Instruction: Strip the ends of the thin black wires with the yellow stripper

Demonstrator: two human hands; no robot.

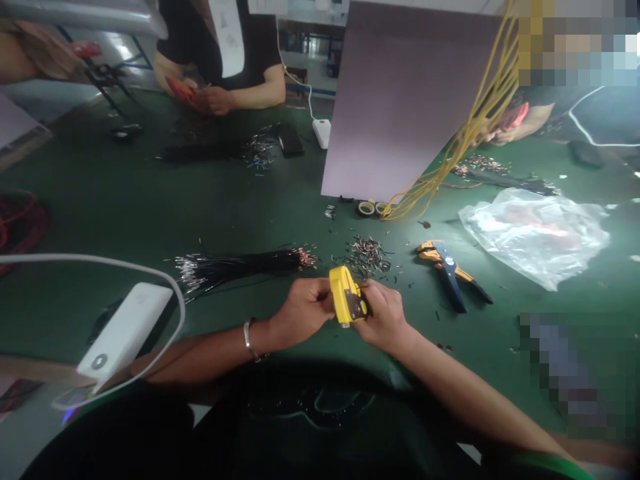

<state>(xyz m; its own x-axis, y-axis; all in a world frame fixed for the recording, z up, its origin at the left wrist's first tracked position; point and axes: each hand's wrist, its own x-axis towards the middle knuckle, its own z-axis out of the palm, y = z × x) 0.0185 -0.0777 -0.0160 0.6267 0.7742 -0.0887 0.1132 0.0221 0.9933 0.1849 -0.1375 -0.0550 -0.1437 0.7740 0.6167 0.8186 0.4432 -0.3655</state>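
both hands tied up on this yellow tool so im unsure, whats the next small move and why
Probably free the right hand from the yellow hand tool and draw one wire from the black wire bundle. Both hands are on the tool, and the bundle lies just ahead of them, beside the pile of small metal pieces.

The left hand (303, 313) and right hand (383, 317) hold a tool (347, 297) between them, above the bench (100, 187). Just ahead lie wires (240, 267) and a heap of terminals (367, 257); strippers (450, 273) and a plastic bag (533, 237) lie rightward, a power bank (125, 330) leftward.
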